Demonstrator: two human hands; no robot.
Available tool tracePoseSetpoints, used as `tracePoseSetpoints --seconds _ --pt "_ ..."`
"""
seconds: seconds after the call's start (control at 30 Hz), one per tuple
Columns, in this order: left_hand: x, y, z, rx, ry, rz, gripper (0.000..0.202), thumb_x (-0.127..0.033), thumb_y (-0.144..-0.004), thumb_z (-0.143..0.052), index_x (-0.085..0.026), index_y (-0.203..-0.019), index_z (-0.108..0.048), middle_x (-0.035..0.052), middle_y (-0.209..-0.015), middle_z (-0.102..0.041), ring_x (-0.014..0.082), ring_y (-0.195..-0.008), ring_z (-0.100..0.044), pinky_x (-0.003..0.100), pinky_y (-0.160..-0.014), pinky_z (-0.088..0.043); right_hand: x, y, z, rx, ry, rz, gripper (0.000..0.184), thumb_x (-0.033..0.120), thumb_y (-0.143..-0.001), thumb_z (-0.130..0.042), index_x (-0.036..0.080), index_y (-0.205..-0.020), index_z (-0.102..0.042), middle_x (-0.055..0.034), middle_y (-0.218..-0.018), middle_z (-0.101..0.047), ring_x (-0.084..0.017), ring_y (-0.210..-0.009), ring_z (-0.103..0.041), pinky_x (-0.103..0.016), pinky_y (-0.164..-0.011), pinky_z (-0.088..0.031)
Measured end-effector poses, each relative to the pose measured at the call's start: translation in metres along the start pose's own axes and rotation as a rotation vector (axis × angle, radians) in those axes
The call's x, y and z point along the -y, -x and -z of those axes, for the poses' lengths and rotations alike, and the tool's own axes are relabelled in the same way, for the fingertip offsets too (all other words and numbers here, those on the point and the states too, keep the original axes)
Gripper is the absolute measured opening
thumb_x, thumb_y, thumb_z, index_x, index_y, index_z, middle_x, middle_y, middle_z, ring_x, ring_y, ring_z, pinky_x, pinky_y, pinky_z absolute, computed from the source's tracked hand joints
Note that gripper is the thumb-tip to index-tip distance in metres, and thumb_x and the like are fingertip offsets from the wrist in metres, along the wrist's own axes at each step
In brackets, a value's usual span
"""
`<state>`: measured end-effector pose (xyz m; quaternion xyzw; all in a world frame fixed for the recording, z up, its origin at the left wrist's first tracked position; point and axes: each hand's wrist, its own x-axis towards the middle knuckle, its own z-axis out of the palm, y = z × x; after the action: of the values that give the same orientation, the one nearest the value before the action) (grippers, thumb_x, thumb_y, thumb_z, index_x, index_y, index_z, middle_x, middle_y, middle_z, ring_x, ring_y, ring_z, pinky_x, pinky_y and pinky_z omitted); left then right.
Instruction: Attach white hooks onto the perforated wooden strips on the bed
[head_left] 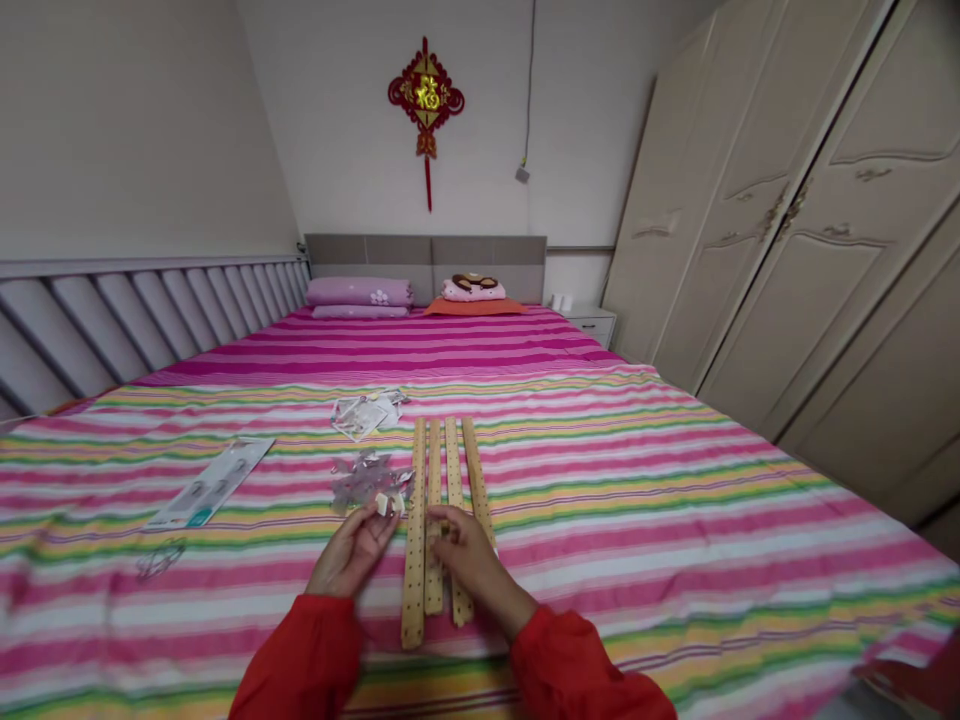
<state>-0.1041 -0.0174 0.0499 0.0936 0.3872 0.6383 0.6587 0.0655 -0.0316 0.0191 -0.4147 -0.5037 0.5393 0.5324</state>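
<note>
My left hand (352, 548) is closed on a small white piece (388, 504), too small to identify. Just beyond it lies a heap of clear plastic packets (365, 478) with shiny contents. Several pale wooden strips with rows of holes lie side by side, pointing away from me; the leftmost wooden strip (414, 590) reaches closest to me. Over the middle strips is my right hand (471, 555), fingers curled with the tips drawn together. Whatever may be between those fingertips is hidden.
All this lies on a bed with a striped sheet (637, 570). More packets with white cards (367, 412) lie farther off. To the left are a flat package (214, 483) and a thin wire-like bundle (161, 558). Folded bedding (360, 295) sits by the headboard; wardrobes (795, 250) stand right.
</note>
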Motion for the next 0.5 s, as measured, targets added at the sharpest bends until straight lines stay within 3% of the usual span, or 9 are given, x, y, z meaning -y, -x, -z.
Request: tracePoseSetpoints --seconds 0.1,0.23,0.37,0.5 --pt "0.002 0.005 0.003 0.036 0.034 0.045 0.033 0.000 -0.081 -0.043 -0.013 -0.104 -0.062 0.0029 -0.069 -0.069 0.0128 -0.066 -0.068 0.026 -0.067 -0.059 -0.011 -0.008 -0.025 0.000 -0.021 0.024 0.043 0.017 -0.062 -0.067 0.024 -0.105 -0.067 -0.0020 -0.098 -0.068 -0.015 -0.062 -0.063 -0.025 -0.051 -0.050" --pt "0.005 0.008 0.009 0.110 0.053 0.093 0.044 0.000 -0.079 -0.043 -0.013 -0.119 -0.057 0.0038 -0.072 -0.070 0.0123 -0.063 -0.068 0.023 -0.061 -0.058 -0.021 -0.014 -0.043 0.040 -0.110 -0.015 0.039 0.018 -0.063 -0.065 0.021 -0.101 -0.067 -0.0025 -0.094 -0.070 -0.014 -0.059 -0.062 -0.025 -0.050 -0.049" --pt "0.007 0.008 0.016 0.186 0.068 0.128 0.049 0.000 -0.078 -0.043 -0.014 -0.124 -0.053 0.0049 -0.074 -0.070 0.0124 -0.062 -0.067 0.025 -0.062 -0.058 -0.023 -0.015 -0.045 -0.001 -0.181 -0.064 0.026 0.024 -0.062 -0.069 0.017 -0.087 -0.069 -0.0006 -0.074 -0.068 -0.013 -0.053 -0.060 -0.024 -0.051 -0.049" --pt "0.006 0.008 0.022 0.201 0.065 0.125 0.049 0.000 -0.078 -0.043 -0.014 -0.124 -0.052 0.0042 -0.073 -0.069 0.0125 -0.064 -0.067 0.026 -0.064 -0.058 -0.019 -0.017 -0.041 -0.029 -0.186 -0.112 0.033 0.032 -0.059 -0.075 0.014 -0.087 -0.070 0.0007 -0.063 -0.066 -0.013 -0.048 -0.059 -0.026 -0.051 -0.049"
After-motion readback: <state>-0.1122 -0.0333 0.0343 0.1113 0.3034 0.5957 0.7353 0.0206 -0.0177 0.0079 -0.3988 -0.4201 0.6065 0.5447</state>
